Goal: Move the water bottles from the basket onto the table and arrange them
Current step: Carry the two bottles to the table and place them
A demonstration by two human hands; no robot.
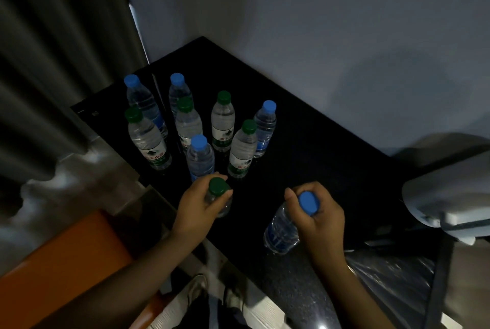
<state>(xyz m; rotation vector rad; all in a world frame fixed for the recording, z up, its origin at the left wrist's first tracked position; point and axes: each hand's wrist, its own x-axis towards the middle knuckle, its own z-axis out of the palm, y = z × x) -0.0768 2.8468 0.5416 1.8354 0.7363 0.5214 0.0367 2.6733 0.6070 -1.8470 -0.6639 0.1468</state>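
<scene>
Eight water bottles (223, 121) stand upright on the black tabletop (318, 143), four with blue caps and four with green, bunched in a loose cluster toward the left end with no real rows to it. Two more are coming in together! The left hand (196, 209) has its fingers wrapped round the neck of a green-capped bottle (218, 190), held upright at the near edge just in front of the cluster; whether its base is down on the surface I cannot tell, because the hand covers it. The right hand (318, 220) clamps its fingers round the top of a blue-capped bottle (281, 230), which is tilted with its base swung toward the near edge, so it looks to be in the air rather than set down. That bottle is well apart from the group, with bare tabletop beyond it. By my reckoning the moving is well along, with ten bottles out counting these two. The basket I cannot pick out in this dim view, so how many remain in it is unknown. The arranging looks largely undone: the spacing is uneven and the cap colours are mixed.
</scene>
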